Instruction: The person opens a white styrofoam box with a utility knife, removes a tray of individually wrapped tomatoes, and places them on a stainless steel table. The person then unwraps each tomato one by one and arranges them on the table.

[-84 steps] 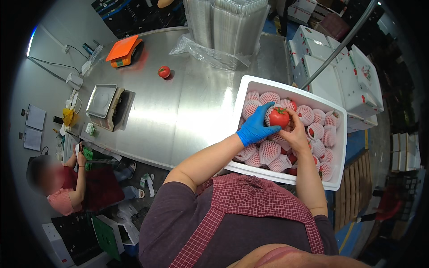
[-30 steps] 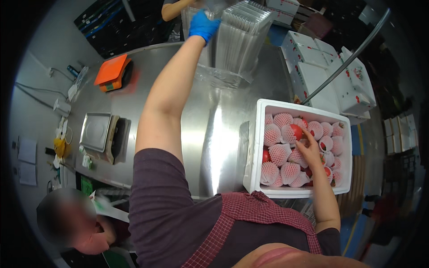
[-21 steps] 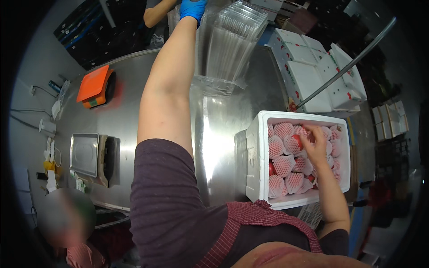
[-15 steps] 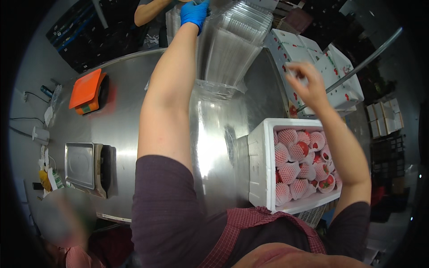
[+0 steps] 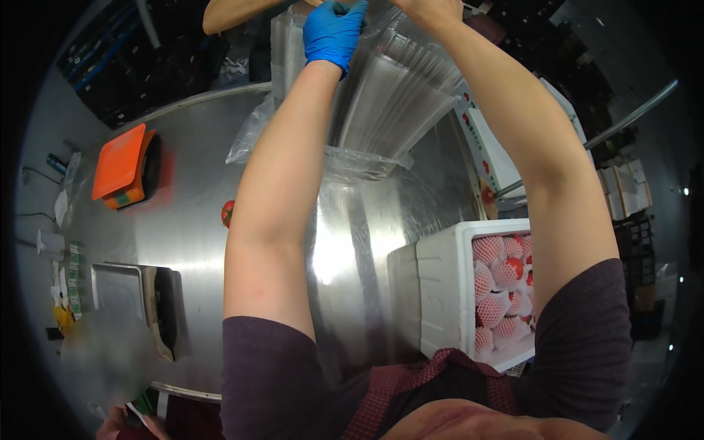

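Note:
My left hand (image 5: 334, 33), in a blue glove, is at the far edge of the table with its fingers curled over clear plastic film. Beneath it lean tall stacks of nested clear plastic trays (image 5: 400, 95), wrapped in a loose clear plastic bag (image 5: 253, 132). My bare right hand (image 5: 431, 10) reaches the top of the same stacks, its fingers mostly cut off by the picture's upper edge. Close beside my left forearm, one red tomato (image 5: 228, 213) lies on the metal table (image 5: 202, 249). Another person's forearm (image 5: 238, 13) extends toward the stacks from the far left.
A white foam box (image 5: 444, 293) at right holds several red fruits in foam nets (image 5: 493, 308). Printed white cartons (image 5: 488, 150) and a metal rod (image 5: 634, 114) stand beyond it. At left are an orange scale (image 5: 121, 165) and a steel-topped scale (image 5: 117, 286). A person's hands (image 5: 132, 424) show lower left.
My right hand has swung up and left from near the cartons to the tray stacks. My gloved hand stays by the stacks. The tomato beside my left forearm has come into sight.

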The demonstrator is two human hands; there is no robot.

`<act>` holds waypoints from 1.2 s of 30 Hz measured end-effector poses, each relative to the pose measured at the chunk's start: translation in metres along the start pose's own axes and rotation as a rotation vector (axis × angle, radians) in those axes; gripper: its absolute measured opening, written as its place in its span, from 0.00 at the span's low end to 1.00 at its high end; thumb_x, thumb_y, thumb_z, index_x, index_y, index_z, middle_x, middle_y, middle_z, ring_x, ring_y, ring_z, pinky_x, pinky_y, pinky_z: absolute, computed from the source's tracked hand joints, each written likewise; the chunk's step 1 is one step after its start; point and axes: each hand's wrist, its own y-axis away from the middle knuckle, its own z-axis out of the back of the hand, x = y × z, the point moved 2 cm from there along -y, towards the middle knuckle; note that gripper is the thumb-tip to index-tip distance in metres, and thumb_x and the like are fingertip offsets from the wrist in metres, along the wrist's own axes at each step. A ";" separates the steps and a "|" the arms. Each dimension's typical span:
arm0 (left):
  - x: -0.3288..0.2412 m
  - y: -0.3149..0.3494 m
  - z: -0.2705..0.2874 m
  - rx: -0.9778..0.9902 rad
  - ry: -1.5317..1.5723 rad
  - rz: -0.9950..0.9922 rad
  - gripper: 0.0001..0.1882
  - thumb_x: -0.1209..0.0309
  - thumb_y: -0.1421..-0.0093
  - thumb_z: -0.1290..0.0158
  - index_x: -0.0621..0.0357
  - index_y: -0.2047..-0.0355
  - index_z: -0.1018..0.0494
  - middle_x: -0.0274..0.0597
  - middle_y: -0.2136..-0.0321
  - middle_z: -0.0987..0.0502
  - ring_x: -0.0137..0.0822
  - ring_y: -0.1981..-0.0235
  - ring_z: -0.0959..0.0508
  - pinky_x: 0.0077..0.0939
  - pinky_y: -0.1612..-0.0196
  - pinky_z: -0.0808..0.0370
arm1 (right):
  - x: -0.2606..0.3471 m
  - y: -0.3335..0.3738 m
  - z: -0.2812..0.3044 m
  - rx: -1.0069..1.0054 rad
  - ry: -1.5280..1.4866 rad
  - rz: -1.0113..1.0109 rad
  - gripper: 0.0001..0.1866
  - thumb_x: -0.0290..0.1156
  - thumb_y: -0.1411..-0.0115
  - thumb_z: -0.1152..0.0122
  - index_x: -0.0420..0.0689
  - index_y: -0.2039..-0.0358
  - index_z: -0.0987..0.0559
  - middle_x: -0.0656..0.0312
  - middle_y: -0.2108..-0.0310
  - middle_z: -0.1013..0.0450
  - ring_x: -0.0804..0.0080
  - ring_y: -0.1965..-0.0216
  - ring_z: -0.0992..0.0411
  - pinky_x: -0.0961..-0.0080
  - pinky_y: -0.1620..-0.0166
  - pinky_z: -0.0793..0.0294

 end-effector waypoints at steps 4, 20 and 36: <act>0.002 -0.001 0.003 -0.008 -0.037 -0.039 0.15 0.62 0.45 0.43 0.64 0.79 0.26 0.43 0.84 0.24 0.33 0.82 0.26 0.29 0.74 0.30 | 0.007 -0.001 -0.005 0.018 0.064 0.081 0.11 0.39 0.57 0.33 0.47 0.75 0.19 0.58 0.74 0.24 0.60 0.68 0.25 0.65 0.61 0.27; -0.008 0.006 0.003 0.048 -0.034 0.007 0.16 0.61 0.44 0.43 0.64 0.78 0.26 0.44 0.83 0.23 0.33 0.81 0.25 0.28 0.73 0.29 | 0.005 -0.005 -0.024 0.016 0.029 -0.069 0.10 0.39 0.51 0.39 0.47 0.73 0.18 0.56 0.71 0.24 0.58 0.67 0.25 0.65 0.62 0.26; -0.007 0.006 0.001 0.029 -0.074 -0.051 0.17 0.60 0.45 0.43 0.63 0.77 0.27 0.45 0.82 0.24 0.35 0.81 0.27 0.30 0.73 0.30 | 0.005 -0.005 -0.020 -0.019 0.028 -0.054 0.12 0.41 0.48 0.40 0.47 0.74 0.18 0.56 0.70 0.24 0.56 0.67 0.25 0.64 0.61 0.27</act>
